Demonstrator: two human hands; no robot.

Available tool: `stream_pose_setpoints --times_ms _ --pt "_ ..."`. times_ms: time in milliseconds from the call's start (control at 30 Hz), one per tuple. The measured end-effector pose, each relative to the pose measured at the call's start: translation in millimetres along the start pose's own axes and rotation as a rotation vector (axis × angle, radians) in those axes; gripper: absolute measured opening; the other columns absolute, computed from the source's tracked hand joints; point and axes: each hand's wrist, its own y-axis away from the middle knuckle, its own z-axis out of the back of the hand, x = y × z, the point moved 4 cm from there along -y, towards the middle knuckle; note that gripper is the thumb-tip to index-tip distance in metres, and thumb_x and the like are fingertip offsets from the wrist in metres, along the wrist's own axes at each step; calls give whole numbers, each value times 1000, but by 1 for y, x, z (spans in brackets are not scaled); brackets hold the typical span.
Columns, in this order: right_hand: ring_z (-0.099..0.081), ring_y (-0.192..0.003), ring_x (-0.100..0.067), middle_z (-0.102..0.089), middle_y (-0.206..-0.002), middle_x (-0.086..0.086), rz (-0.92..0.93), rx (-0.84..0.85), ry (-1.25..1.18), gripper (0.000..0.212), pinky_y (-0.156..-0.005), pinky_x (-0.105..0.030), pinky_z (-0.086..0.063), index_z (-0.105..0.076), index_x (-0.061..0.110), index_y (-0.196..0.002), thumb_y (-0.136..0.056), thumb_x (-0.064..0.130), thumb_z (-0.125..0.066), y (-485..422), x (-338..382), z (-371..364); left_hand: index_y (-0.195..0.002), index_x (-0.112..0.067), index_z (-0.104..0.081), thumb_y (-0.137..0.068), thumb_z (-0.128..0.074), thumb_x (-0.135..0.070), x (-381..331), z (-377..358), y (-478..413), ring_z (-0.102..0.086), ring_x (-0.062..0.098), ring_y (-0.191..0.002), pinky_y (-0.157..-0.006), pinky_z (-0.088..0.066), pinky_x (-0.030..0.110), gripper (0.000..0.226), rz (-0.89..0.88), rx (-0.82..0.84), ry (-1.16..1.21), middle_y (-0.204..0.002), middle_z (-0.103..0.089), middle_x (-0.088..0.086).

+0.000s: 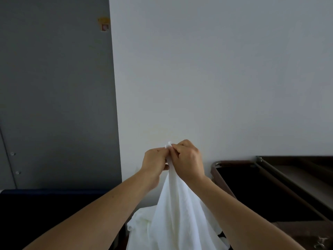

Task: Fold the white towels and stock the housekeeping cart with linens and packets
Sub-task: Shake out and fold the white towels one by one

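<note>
Pinching white towel (180, 204) corner, left hand (155, 162) beside right hand (188, 160)

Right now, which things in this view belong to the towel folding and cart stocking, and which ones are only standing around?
Belong to the job: white towel, pinched by left hand and right hand; white linen pile below; housekeeping cart.
Just there: grey door, yellow sticker, wall, dark blue surface.

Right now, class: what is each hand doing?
Left hand: pinching the top of the white towel.
Right hand: pinching the same towel edge.
</note>
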Motion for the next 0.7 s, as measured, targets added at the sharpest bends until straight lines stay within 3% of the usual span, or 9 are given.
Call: stream_pose_setpoints --times_ms 133,267,367,433,467,500,567,633,700 --pt "-58 -75 -27 -56 -98 -4 99 167 83 37 -69 -34 -49 -70 8 -102 -106 31 -41 8 5 -5 -78 -5 -75 -89 -49 -18 -3 7 0 -70 23 -79 -75 -55 36 30 72 31 88 -88 -75 14" --pt "-57 -80 -15 -56 -102 3 112 274 -102 51 -73 -27 -46 -74 11 -94 -91 43 -35 13 5 -6 -96 -3 -76 -93 -64 -25 -4 13 -3 -72 24 -87 -74 -58 35 26 64 36 26 -91 -77 9" --pt "-59 -93 -11 -62 -107 7 87 74 -193 38 -81 -26 -49 -73 20 -115 -85 34 -53 7 -11 6 -102 0 -74 -99 -59 -21 -10 24 -7 -73 29 -92 -77 -59 40 25 50 34 75 -98 -76 14" --pt "-52 -106 -8 -52 -119 13 -61 128 -166 55 -87 -24 -45 -55 27 -135 -82 32 -71 2 -27 3 -99 0 -73 -100 -57 -20 -28 30 -15 -72 28 -88 -75 -58 40 25 -6 62 111 -96 -76 14" --pt "-52 -107 -8 -51 -117 14 -167 241 -171 58 -84 -22 -44 -53 30 -133 -81 33 -77 1 -32 -4 -96 -1 -74 -100 -57 -20 -43 30 -20 -72 26 -86 -75 -58 38 26 -53 104 127 -94 -75 15" --pt "-56 -102 -10 -56 -108 14 -254 335 -199 44 -76 -23 -45 -59 30 -119 -80 35 -79 -2 -35 -10 -91 -3 -75 -100 -57 -20 -63 29 -26 -71 25 -83 -74 -58 36 26 -111 153 131 -91 -75 14" --pt "-64 -77 -14 -64 -78 12 -340 335 -301 20 -61 -25 -48 -64 27 -83 -80 36 -81 -19 -30 -7 -79 -5 -73 -100 -58 -22 -109 33 -42 -66 24 -73 -66 -55 33 31 -264 153 63 -79 -69 11" --pt "-61 -60 -11 -65 -65 9 -357 240 -391 25 -53 -25 -48 -66 22 -74 -74 36 -86 -46 -22 11 -79 4 -61 -101 -55 -25 -154 47 -60 -49 23 -65 -60 -43 32 37 -456 -21 -164 -69 -51 11" --pt "-56 -52 -9 -61 -60 9 -318 192 -447 30 -48 -26 -46 -66 18 -72 -70 36 -89 -77 -4 35 -72 -5 -47 -102 -51 -28 -192 64 -73 -39 18 -60 -52 -35 22 38 -644 -250 -495 -64 -41 4"
